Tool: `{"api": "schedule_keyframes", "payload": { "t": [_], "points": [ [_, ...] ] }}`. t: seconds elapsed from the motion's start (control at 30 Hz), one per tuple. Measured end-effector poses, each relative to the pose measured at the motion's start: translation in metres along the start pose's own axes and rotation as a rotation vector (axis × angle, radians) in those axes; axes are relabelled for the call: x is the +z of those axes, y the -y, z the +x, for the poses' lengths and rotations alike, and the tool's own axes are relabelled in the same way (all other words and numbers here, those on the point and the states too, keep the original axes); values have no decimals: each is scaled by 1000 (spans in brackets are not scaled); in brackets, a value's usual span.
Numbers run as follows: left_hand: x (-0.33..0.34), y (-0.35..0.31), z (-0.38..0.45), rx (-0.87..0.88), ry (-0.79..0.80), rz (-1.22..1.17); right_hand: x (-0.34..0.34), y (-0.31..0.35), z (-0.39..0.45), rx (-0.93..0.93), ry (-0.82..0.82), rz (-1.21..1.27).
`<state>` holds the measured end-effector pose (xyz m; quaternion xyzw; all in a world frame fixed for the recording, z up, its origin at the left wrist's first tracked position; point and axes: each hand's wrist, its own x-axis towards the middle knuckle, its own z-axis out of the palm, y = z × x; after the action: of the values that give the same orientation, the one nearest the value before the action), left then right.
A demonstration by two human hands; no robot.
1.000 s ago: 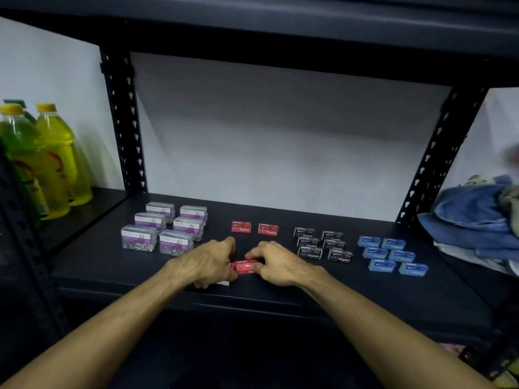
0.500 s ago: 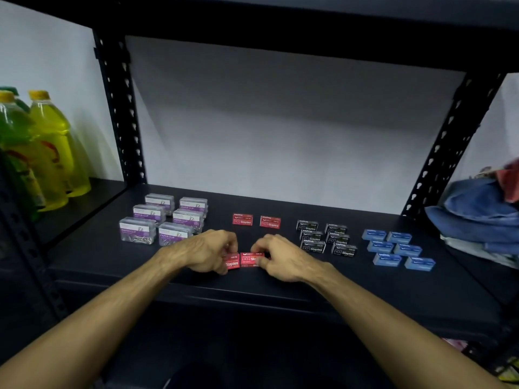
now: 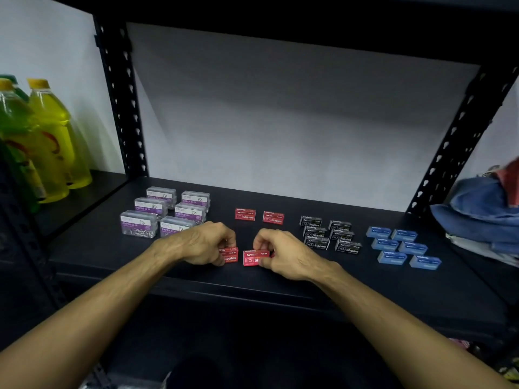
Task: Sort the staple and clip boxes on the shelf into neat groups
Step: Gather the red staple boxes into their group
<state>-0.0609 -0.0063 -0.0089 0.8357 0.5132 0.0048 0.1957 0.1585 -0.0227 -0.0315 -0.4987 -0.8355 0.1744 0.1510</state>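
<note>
On the black shelf (image 3: 280,279) my left hand (image 3: 205,242) pinches a red staple box (image 3: 230,255), and my right hand (image 3: 280,252) pinches a second red staple box (image 3: 252,258) just to its right. A small gap separates the two. Both boxes sit near the shelf's front edge. Behind them lie two more red staple boxes (image 3: 245,214) (image 3: 273,217), side by side. Several clear paper clip boxes (image 3: 165,213) stand in two columns at the left. Several black staple boxes (image 3: 328,234) sit right of centre, and several blue boxes (image 3: 401,247) further right.
Yellow and green bottles (image 3: 47,141) stand on the neighbouring shelf at the left. Folded blue cloth (image 3: 477,214) lies at the right. Perforated black uprights (image 3: 120,102) (image 3: 455,141) frame the bay, with a shelf board close overhead.
The two red boxes, held together between my hands a second ago, now sit apart, one in each hand. The view has shifted closer and slightly left.
</note>
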Motion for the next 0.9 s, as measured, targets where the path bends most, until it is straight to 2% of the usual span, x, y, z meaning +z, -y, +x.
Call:
{"api": "schedule_keyframes", "payload": {
  "t": [0.2, 0.33, 0.43, 0.67, 0.9],
  "points": [
    [-7, 3, 1, 11, 42, -49, 1, 2, -1, -31, 2, -23],
    [-16, 2, 6, 15, 24, -75, -5, 1, 2, 22, 7, 80],
    [-24, 1, 12, 25, -21, -79, -12, -2, 7, 72, -54, 135],
    [-33, 1, 40, -1, -138, -29, -29, -20, 20, 158, -179, 36],
    [-29, 2, 67, -42, -177, 37, -24, -27, 38, 198, -220, -75]
  ]
}}
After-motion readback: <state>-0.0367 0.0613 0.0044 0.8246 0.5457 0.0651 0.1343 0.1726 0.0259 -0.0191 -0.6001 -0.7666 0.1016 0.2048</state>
